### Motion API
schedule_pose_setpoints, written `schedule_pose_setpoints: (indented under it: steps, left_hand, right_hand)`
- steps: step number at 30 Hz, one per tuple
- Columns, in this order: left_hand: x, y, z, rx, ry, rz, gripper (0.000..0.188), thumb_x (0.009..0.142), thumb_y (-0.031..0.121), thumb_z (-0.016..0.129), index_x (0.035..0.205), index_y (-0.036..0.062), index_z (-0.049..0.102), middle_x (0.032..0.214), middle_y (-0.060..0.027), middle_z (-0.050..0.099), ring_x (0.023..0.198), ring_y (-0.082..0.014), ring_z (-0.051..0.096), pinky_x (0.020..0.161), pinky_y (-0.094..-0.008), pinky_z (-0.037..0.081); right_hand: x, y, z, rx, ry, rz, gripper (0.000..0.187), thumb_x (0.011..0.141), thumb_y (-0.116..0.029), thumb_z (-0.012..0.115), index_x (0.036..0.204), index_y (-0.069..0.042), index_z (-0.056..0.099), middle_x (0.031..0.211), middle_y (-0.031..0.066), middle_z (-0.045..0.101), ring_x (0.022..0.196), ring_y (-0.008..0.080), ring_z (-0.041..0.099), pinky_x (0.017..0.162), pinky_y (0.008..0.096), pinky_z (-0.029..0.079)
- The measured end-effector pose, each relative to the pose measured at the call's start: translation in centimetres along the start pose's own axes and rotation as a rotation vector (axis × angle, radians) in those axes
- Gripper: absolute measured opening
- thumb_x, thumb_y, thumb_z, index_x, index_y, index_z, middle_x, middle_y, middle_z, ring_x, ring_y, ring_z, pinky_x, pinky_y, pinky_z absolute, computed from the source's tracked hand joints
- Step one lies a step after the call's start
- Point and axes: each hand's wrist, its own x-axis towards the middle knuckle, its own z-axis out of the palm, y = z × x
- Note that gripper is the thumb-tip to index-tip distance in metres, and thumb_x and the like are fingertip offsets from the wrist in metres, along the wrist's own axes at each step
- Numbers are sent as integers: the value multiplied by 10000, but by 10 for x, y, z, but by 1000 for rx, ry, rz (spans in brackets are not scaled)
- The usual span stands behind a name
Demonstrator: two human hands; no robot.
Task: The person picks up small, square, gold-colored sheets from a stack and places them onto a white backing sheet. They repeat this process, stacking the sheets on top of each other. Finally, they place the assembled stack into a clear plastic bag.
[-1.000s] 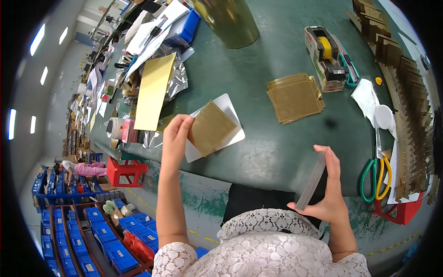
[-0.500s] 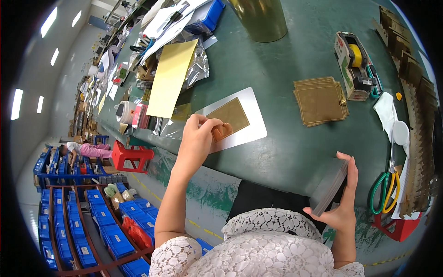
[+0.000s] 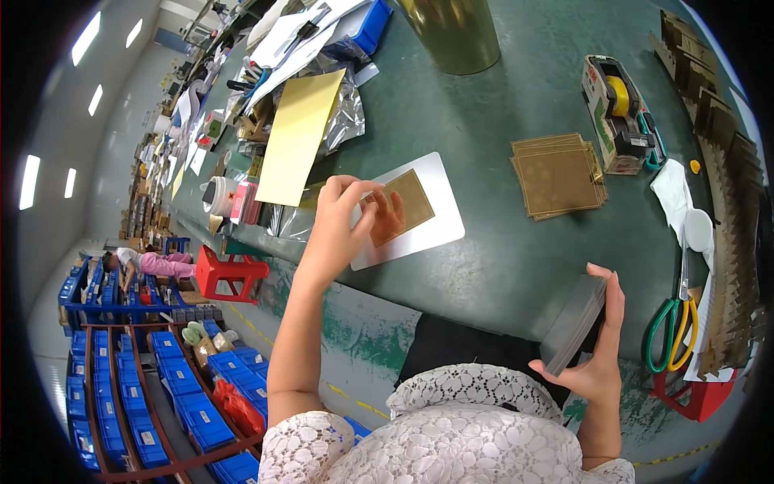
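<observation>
My left hand point(image 3: 339, 222) hovers at the left edge of a glossy brown rectangular sheet point(image 3: 415, 199). Its fingers are bent, with the thumb and forefinger slightly apart; nothing shows between them. The sheet lies on a white round-cornered plate point(image 3: 450, 211) on the green table and mirrors the fingers. At the table's near edge, my right hand point(image 3: 601, 367) grips a stack of thin grey plates point(image 3: 574, 323), tilted on edge between thumb and fingers. Farther up, between the two hands, sits a pile of square brown sheets point(image 3: 560, 179).
A tape dispenser point(image 3: 619, 117) stands at the right, with scissors point(image 3: 673, 331) nearer me and serrated brown strips point(image 3: 721, 194) along the edge. A yellow sheet point(image 3: 298, 137) covers clutter at the left. A gold-coloured cylinder point(image 3: 455, 36) stands at the back.
My left hand has drawn slightly up and left off the brown sheet, and its thumb and forefinger have parted. My right hand and the grey stack stay nearly where they were.
</observation>
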Motion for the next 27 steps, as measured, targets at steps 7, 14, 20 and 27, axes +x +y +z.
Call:
schedule_pose_setpoints:
  steps: [7, 14, 20, 27]
  left_hand:
    - [21, -7, -6, 22, -249, -170, 713, 637, 292, 953, 1198, 30, 599, 1176, -158, 575, 1098, -319, 570, 962, -405, 489]
    - [27, -2, -10, 89, -236, -225, 588, 704, 286, 933, 1132, 19, 631, 1041, -111, 590, 1014, -264, 600, 845, -377, 529]
    - [7, 25, -23, -104, 55, -132, 142, 856, 66, 777, 965, 14, 703, 1053, -90, 623, 958, -173, 622, 826, -318, 507]
    - [-31, 42, -12, 100, -93, -27, 226, 893, 51, 718, 1118, 59, 705, 1165, -143, 595, 1054, -321, 613, 905, -396, 506]
  right_hand:
    - [1, 0, 1, -3, 8, -17, 1391, 535, -379, 1003, 1617, -38, 197, 1496, 280, 412, 1359, 432, 443, 1101, 532, 377]
    - [3, 0, 0, 15, 10, -43, 1392, 528, -367, 1006, 1625, -76, 199, 1508, 275, 406, 1365, 438, 437, 1104, 538, 375]
    - [2, 1, 0, 15, 6, -29, 1394, 525, -363, 1008, 1625, -77, 201, 1514, 271, 403, 1367, 442, 435, 1096, 534, 381]
    - [0, 0, 2, 9, 9, -7, 1397, 527, -388, 1007, 1621, -62, 202, 1508, 273, 404, 1367, 436, 438, 1090, 531, 384]
